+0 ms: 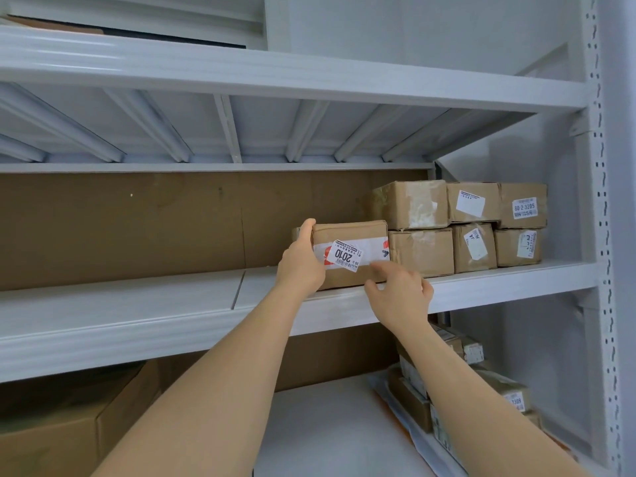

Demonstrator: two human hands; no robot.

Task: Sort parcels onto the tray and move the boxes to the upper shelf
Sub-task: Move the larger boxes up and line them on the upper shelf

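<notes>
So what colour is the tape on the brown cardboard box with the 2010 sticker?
White tape with red marks, seen in the head view.

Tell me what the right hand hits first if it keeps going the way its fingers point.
Probably the 2010-labelled box: the right hand points up-left at its lower front face; contact is unclear.

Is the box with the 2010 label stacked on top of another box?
No, the 2010 box sits directly on the shelf.
</notes>
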